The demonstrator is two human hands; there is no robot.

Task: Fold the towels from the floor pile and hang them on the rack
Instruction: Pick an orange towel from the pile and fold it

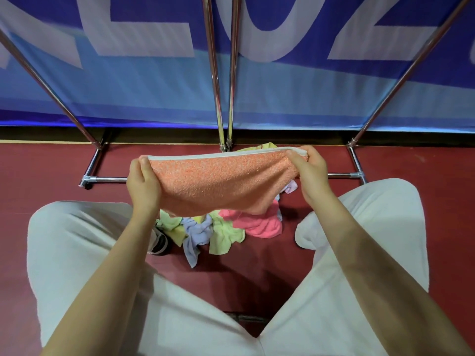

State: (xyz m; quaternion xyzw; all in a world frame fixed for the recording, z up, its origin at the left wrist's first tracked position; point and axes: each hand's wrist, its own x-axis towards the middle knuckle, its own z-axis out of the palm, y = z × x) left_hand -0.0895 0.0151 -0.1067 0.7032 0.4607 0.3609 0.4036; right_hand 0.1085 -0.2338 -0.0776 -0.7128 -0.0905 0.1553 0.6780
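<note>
Head view shows a chrome rack [223, 73] of thin tubes standing on the red floor [411, 176] before a blue banner [154, 86]. Between the knees lies a crumpled pile [218, 232] of soft towels. Above it, left hand [142, 185] and right hand [309, 170] pinch an orange terry towel [218, 183] by its corners, white hem stretched.
</note>
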